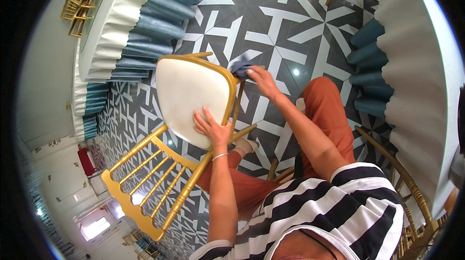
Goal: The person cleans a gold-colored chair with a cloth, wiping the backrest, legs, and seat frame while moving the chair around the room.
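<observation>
A gold chiavari-style chair with a white padded seat [192, 93] stands before me, its spindled backrest [156, 183] towards the lower left. My left hand [210, 125] lies flat on the seat near its edge, fingers apart, holding nothing. In my right hand [264, 82] is a bunched dark blue-grey cloth [240, 69], slightly blurred. The cloth touches the upper part of a chair leg, just beside the seat's gold rim [231, 85]. Part of that leg is hidden behind the cloth and my fingers.
Tables with white and teal ruffled skirts stand at left [145, 27] and right [403, 60]. Another gold chair [414, 191] is close at my right. The floor [272, 38] has grey and white patterned tiles. Stacked gold chairs [85, 0] appear at upper left.
</observation>
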A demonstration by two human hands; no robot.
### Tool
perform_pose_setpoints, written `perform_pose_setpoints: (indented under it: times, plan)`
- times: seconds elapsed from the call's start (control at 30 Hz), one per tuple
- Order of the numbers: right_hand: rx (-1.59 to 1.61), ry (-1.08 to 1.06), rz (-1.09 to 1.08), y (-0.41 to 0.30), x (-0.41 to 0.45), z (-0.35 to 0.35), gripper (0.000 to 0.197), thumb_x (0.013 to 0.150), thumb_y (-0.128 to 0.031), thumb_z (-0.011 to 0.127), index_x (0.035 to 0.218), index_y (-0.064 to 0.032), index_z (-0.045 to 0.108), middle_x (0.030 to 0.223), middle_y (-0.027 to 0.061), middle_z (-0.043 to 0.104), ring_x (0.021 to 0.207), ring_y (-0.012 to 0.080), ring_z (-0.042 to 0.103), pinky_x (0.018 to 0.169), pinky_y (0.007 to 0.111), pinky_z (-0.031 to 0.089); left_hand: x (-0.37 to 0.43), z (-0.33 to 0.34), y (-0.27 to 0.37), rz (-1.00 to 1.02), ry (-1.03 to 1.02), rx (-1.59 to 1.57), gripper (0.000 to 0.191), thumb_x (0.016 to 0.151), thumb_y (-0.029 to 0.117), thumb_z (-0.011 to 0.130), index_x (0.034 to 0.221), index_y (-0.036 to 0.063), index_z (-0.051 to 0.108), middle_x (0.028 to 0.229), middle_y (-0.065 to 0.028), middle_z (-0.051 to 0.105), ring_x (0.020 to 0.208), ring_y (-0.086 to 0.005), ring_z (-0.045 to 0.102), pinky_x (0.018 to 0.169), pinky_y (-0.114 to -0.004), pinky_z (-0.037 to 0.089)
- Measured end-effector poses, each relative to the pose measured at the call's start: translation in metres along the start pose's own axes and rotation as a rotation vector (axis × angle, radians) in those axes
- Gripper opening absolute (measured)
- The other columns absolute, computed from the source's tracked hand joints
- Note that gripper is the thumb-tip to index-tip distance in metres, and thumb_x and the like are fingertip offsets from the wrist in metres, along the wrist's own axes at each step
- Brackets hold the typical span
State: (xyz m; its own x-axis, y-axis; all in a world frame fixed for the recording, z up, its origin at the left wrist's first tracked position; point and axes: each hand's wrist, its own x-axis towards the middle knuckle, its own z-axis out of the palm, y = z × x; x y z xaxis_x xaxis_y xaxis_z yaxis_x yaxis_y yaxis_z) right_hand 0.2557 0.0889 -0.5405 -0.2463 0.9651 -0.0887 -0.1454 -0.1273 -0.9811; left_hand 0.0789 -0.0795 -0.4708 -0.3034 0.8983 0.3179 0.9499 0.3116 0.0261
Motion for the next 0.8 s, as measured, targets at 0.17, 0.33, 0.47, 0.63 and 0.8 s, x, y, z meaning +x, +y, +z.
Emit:
perform_pose_setpoints:
  times: [0.17, 0.33, 0.47, 0.63, 0.8]
  plan:
    - [-0.111, -0.148, 0.113, -0.019, 0.062, 0.025, 0.044, 0.097, -0.041, 0.049, 0.110, -0.0033, 0.068, 0.101, 0.0160, 0.070, 0.094, 0.0261, 0.065, 0.082, 0.036, 0.050, 0.019, 0.006, 0.009, -0.002, -0.055, -0.026, 0.117, 0.053, 0.022, 0.085, 0.152, 0.0144, 0.023, 0.154, -0.0261, 0.019, 0.140, -0.0474, 0.022, 0.104, -0.071, 0.023]
    - [-0.160, -0.475, 0.418, -0.028, 0.068, 0.065, 0.099, 0.084, -0.082, 0.036, 0.107, 0.0081, 0.069, 0.109, 0.0273, 0.067, 0.105, 0.0349, 0.064, 0.090, 0.042, 0.049, -0.002, 0.002, -0.020, 0.054, -0.074, -0.037, 0.116, 0.055, 0.029, 0.087, 0.152, 0.0150, 0.023, 0.155, -0.0279, 0.016, 0.140, -0.0498, 0.020, 0.105, -0.073, 0.019]
    - [-0.117, -0.522, 0.386, -0.013, 0.038, 0.078, 0.095, 0.084, -0.080, 0.039, 0.105, 0.0063, 0.071, 0.107, 0.0254, 0.069, 0.101, 0.0344, 0.066, 0.089, 0.040, 0.050, -0.014, -0.013, -0.045, 0.077, -0.109, -0.067, 0.115, 0.055, 0.026, 0.086, 0.151, 0.0158, 0.023, 0.154, -0.0273, 0.017, 0.140, -0.0493, 0.020, 0.106, -0.072, 0.018]
    - [-0.187, -0.385, 0.327, -0.033, -0.014, 0.119, 0.085, 0.085, -0.073, 0.043, 0.090, 0.0062, 0.073, 0.082, 0.0272, 0.069, 0.085, 0.0368, 0.069, 0.081, 0.044, 0.051, -0.032, -0.037, -0.089, 0.163, -0.122, -0.104, 0.120, 0.048, 0.020, 0.089, 0.148, 0.0139, 0.022, 0.153, -0.0270, 0.018, 0.138, -0.0488, 0.023, 0.109, -0.066, 0.021]
    - [-0.399, -0.299, 0.161, -0.052, -0.037, 0.160, 0.080, 0.086, -0.070, 0.044, 0.081, 0.0052, 0.072, 0.073, 0.0299, 0.065, 0.080, 0.0443, 0.067, 0.079, 0.048, 0.052, -0.047, -0.040, -0.114, 0.138, -0.014, -0.140, 0.122, 0.046, 0.017, 0.089, 0.148, 0.0119, 0.022, 0.151, -0.0289, 0.021, 0.138, -0.0492, 0.025, 0.112, -0.060, 0.022]
